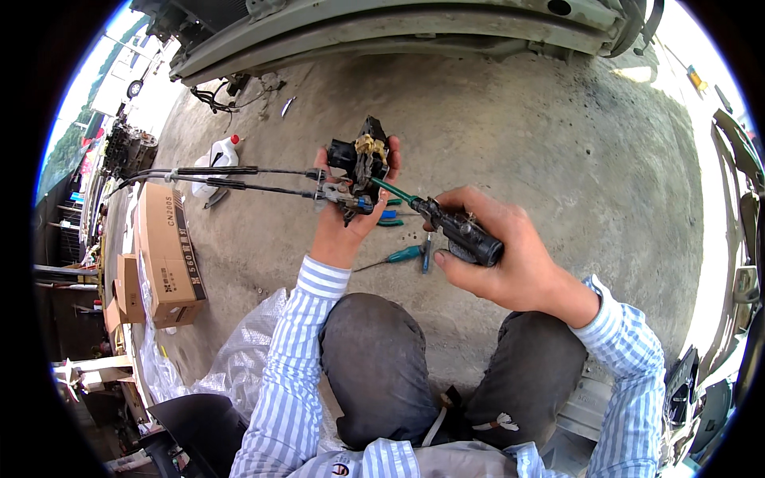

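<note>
My left hand (341, 239) is wrapped round a dark door-latch mechanism (368, 163) with tan grease-like smears, holding it up above the floor. Two black cables (247, 170) run from the latch to the left. In my right hand (514, 259) is a black handheld tool (466, 237) with a slim green shaft, whose exact kind I cannot make out. The shaft's tip meets the latch's right side; whether it goes inside is hidden. Beneath the hands, a teal-handled screwdriver (404, 254), a small blue-handled tool (427, 256) and pliers (389, 222) lie on the concrete.
A large metal vehicle beam (398, 40) spans the far side. To the left are a white jug (209, 163) with a red cap, cardboard boxes (171, 263) and bubble wrap (247, 342). Vehicle parts (745, 284) line the right edge. My knees (374, 350) are just below the hands.
</note>
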